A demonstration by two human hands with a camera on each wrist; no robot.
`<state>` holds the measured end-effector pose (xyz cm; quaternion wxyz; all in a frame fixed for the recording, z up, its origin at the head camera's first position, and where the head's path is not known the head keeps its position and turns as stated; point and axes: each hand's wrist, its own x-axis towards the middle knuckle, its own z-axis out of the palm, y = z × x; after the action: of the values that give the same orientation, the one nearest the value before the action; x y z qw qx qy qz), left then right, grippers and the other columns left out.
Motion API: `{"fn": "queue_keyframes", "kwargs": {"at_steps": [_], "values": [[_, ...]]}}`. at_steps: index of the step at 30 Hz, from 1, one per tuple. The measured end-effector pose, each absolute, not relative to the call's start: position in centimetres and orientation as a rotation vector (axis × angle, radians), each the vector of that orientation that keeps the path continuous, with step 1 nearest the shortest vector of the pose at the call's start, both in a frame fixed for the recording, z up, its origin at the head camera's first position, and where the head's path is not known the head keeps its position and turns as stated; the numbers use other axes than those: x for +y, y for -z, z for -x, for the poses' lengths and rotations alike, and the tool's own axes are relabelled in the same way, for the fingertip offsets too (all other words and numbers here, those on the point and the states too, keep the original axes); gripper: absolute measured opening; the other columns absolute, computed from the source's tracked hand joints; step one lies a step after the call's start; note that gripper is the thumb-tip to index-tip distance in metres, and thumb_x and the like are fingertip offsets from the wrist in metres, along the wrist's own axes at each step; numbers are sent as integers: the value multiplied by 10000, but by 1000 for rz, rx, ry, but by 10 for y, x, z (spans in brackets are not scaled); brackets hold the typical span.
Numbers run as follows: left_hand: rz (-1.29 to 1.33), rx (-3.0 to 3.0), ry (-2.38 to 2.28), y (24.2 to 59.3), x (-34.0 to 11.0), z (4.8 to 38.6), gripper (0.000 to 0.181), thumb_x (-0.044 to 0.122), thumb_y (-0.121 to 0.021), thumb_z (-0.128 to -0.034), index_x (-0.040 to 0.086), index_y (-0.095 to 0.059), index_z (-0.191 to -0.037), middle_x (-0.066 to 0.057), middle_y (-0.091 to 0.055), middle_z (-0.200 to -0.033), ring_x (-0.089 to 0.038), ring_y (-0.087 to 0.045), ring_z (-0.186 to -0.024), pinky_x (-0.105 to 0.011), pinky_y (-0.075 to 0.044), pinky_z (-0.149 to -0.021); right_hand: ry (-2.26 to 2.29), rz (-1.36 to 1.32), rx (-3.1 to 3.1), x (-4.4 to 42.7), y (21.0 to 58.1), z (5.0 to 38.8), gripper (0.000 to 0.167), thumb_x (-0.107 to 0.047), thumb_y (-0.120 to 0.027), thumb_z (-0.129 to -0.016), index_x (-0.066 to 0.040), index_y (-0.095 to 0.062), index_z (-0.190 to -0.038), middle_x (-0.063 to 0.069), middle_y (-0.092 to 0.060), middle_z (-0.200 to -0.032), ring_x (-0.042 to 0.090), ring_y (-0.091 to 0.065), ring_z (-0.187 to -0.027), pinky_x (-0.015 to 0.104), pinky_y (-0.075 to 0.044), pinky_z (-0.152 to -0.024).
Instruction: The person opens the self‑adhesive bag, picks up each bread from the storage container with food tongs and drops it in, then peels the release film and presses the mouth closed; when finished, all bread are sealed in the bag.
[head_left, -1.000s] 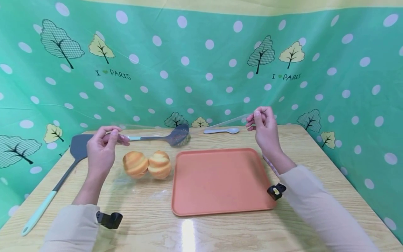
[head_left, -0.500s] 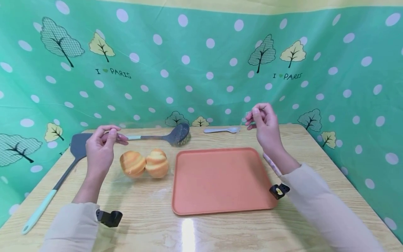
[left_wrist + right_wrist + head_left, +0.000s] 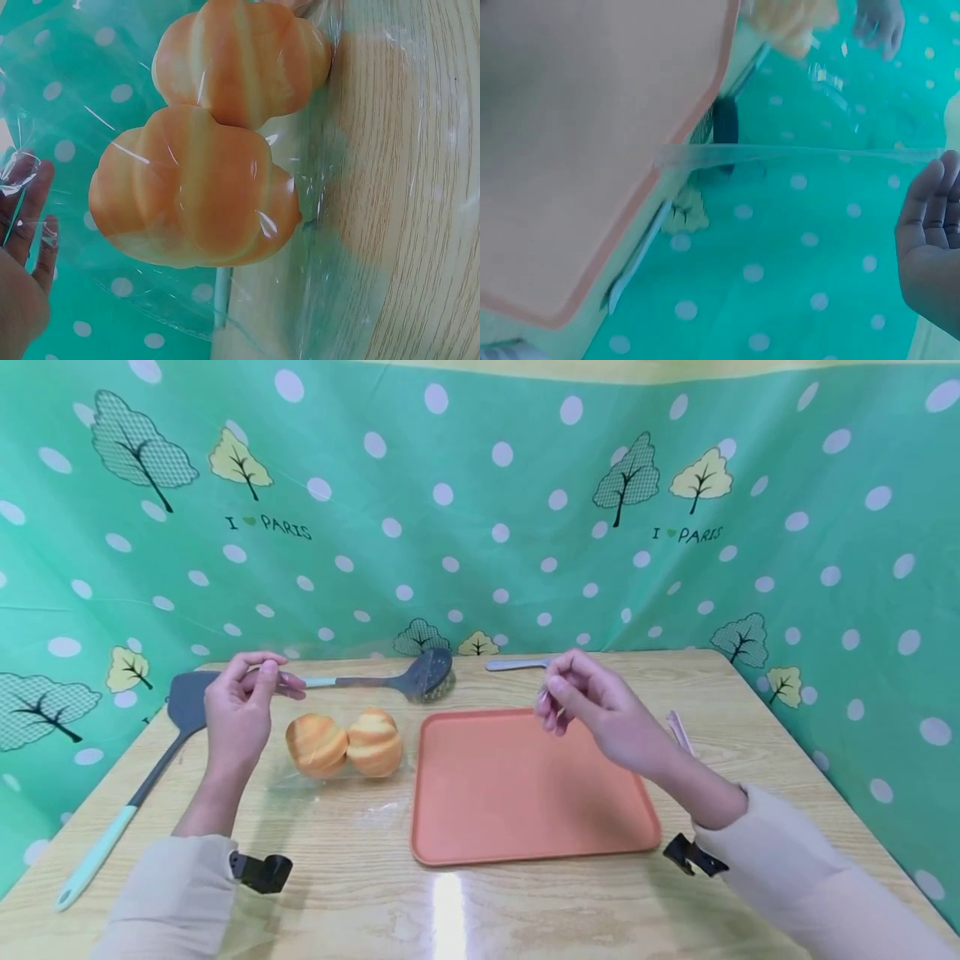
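Note:
My left hand (image 3: 243, 710) pinches the top of a clear plastic bag (image 3: 326, 210) over the left part of the table. Two striped bread rolls sit in the bag, one roll (image 3: 195, 187) nearer the left wrist camera and the other roll (image 3: 240, 64) behind it. My right hand (image 3: 600, 702), above the back right of the pink tray (image 3: 480, 802), pinches a thin clear plastic strip. In the right wrist view the strip (image 3: 705, 156) stretches sideways from the fingertips, past the tray's edge. The bag's upper part is hard to make out in the head view.
A dark turner (image 3: 187, 697) with a mint handle lies at far left. Behind the rolls is a dark slotted spoon (image 3: 427, 675). A pale spoon (image 3: 516, 665), partly behind my right hand, lies at the back. A patterned slim item (image 3: 679, 731) lies right of the tray.
The clear strip, earlier stretched between the bag and my right hand, is now apart from the bag. My right hand has come down and left over the tray. My left hand has hardly moved.

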<state>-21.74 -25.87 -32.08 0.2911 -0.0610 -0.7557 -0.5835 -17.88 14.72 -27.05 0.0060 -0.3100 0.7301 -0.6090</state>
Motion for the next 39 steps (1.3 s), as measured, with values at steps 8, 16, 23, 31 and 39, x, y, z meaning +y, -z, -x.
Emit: {"fn": "queue_keyframes", "kwargs": {"at_steps": [8, 16, 23, 31, 39], "values": [[180, -2005, 1533, 321, -256, 219, 189, 141, -530, -1070, 8, -663, -1073, 112, -723, -735, -57, -702, -655, -178, -401, -544, 1843, 975, 2065, 130, 285, 144, 152, -59, -424, -1091, 58, -505, -1039, 184, -607, -892, 200, -627, -736, 303, -569, -662], [180, -2003, 1512, 321, -257, 219, 212, 143, -530, -1071, -29, -652, -1097, 126, -722, -729, -51, -701, -657, -240, -288, -494, 1805, 870, 1908, 110, 310, 123, 176, -94, -442, -1093, 60, -513, -1047, 147, -616, -897, 147, -603, -740, 264, -558, -677], [180, -1998, 1516, 321, -256, 219, 195, 139, -534, -1069, -9, -661, -1078, 119, -722, -725, -54, -699, -650, -240, -283, -480, 1691, 770, 1841, 95, 338, 120, 146, -89, -480, -1083, 36, -539, -1034, 67, -638, -894, 116, -601, -753, 199, -539, -675], [185, -1988, 1527, 322, -256, 220, 175, 131, -540, -1066, 12, -669, -1058, 106, -723, -719, -60, -699, -643, -225, -299, -481, 1492, 799, 1903, 85, 362, 119, 112, -80, -537, -1060, -12, -598, -996, 73, -661, -866, 90, -635, -767, 262, -582, -721], [212, -1964, 1557, 320, -255, 219, 226, 128, -533, -1066, -69, -643, -1072, 68, -723, -719, -78, -696, -628, -191, -524, -677, 1089, 1018, 2246, 81, 369, 122, 97, -93, -669, -993, -135, -746, -951, -171, -618, -872, -62, -549, -781, 159, -514, -736]]}}
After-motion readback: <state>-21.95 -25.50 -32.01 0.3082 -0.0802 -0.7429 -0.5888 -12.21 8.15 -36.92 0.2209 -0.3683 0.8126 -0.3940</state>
